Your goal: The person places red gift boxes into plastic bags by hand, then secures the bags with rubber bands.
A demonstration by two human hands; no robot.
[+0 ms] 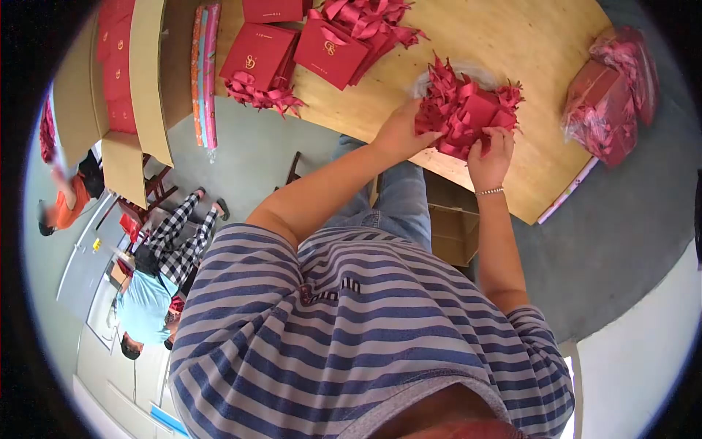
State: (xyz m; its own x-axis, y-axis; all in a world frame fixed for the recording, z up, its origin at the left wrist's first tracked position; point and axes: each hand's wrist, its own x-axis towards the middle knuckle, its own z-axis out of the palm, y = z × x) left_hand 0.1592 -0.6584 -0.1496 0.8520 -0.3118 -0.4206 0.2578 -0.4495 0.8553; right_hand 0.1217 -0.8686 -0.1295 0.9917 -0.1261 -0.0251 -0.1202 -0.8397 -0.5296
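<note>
A bundle of red gift bags with ribbon handles (pixel 468 110) sits at the table's near edge, partly in a clear plastic bag (pixel 479 72). My left hand (pixel 400 132) holds the bundle's left side, the thumb along its near edge and the other fingers partly hidden by ribbons. On the near right corner, my right hand (pixel 491 155) has bent fingers gripping the bags. To the left lie stacks of flat red gift bags (pixel 333 50) with gold lettering and loose ribbons.
The wooden table (pixel 541 161) carries a plastic-wrapped red bundle (pixel 608 95) at its right edge. An open carton (pixel 150 73) of red bags stands left, beside patterned rolls (pixel 206 77). Two people, one in orange (pixel 72 205) and one in light blue (pixel 146 306), are behind on the left.
</note>
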